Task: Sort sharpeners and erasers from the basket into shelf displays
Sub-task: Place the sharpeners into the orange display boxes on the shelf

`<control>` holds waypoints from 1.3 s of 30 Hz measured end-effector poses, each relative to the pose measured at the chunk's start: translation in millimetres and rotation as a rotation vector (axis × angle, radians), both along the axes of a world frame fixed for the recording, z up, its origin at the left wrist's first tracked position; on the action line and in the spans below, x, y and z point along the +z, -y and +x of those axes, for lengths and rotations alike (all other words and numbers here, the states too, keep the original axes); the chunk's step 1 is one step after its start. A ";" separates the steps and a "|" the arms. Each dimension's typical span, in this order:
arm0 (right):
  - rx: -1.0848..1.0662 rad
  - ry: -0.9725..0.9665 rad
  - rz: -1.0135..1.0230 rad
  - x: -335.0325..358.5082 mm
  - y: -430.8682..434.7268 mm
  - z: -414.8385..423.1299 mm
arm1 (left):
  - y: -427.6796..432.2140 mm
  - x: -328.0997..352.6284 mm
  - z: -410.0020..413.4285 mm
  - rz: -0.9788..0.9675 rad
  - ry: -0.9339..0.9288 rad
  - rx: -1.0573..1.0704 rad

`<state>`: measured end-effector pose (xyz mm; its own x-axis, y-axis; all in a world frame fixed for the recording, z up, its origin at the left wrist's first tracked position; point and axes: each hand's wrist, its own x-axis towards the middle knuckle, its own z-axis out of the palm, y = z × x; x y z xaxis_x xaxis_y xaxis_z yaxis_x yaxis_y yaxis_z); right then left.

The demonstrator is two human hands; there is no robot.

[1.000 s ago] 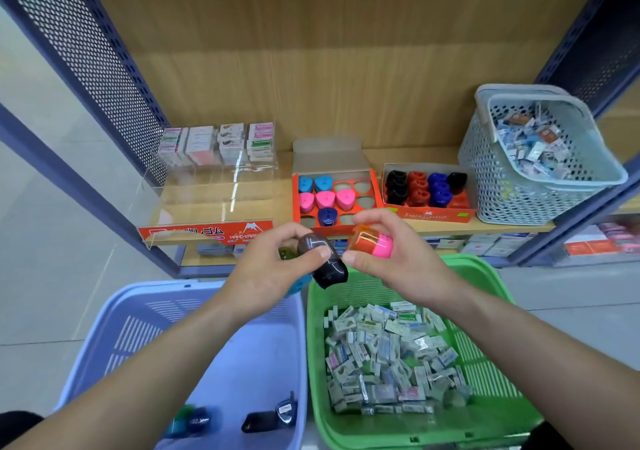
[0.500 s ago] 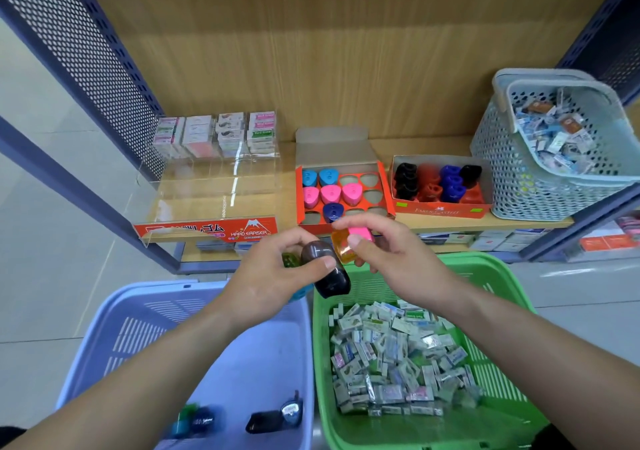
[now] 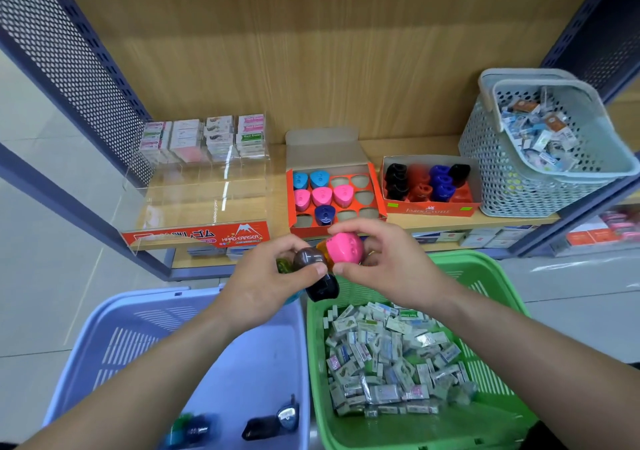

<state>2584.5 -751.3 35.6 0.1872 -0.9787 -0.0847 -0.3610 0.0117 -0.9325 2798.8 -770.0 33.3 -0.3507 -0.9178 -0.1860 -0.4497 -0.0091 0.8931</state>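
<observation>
My left hand (image 3: 273, 283) grips a black sharpener (image 3: 317, 273) above the gap between two floor baskets; a green one peeks out behind its fingers. My right hand (image 3: 388, 266) pinches a pink-and-orange sharpener (image 3: 344, 247), turned with its pink face toward me and touching the black one. Just behind the hands, on the shelf, stands an orange tray (image 3: 377, 190) holding blue, pink and navy sharpeners with several open slots. The blue basket (image 3: 114, 338) holds a few sharpeners at its near end. The green basket (image 3: 491, 287) is heaped with wrapped erasers (image 3: 388, 356).
A clear acrylic eraser display (image 3: 204, 186) with stacked boxes stands at shelf left. An orange carton (image 3: 431, 209) of black, red and blue sharpeners sits right of the tray. A grey perforated basket (image 3: 512, 172) of erasers occupies the shelf's right end. Perforated blue shelf posts flank both sides.
My right hand has turned the pink-and-orange sharpener so its pink face shows, and brought it against the black one. The left hand stays put. The camera has moved closer to the shelf.
</observation>
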 end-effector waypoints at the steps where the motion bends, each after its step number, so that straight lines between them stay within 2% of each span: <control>1: -0.002 0.022 0.015 -0.5 -1.0 -1.0 | 0.4 -0.6 -0.4 -0.001 0.007 -0.003; 4: -0.033 0.021 0.049 -2.7 -3.9 -9.0 | 2.7 -2.7 -0.1 -0.004 0.034 0.000; 7: -0.091 -0.089 0.073 -10.4 7.6 -27.1 | 8.4 -4.2 3.1 -0.008 0.052 0.027; 12: -0.218 -0.338 0.017 -34.0 75.8 -53.6 | 23.0 -5.1 13.0 -0.014 0.054 0.064; 15: -0.268 -0.405 -0.033 -50.9 121.5 -57.9 | 29.8 -6.9 18.3 -0.031 0.044 0.073; 24: -0.090 -0.652 -0.042 -71.5 157.6 -66.6 | 35.9 -19.5 24.9 -0.027 0.094 0.083; 30: -0.054 -0.968 -0.086 -66.7 163.7 -66.9 | 35.2 -21.4 28.4 -0.003 0.122 0.095; 39: -0.119 -0.988 -0.094 -94.4 169.6 -71.2 | 34.4 -22.1 26.2 0.015 0.127 0.087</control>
<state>2513.4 -920.9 -58.8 -0.0255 -0.9972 -0.0706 -0.9760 0.0401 -0.2139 2825.0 -804.3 11.2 -0.2429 -0.9404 -0.2379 -0.5557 -0.0661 0.8287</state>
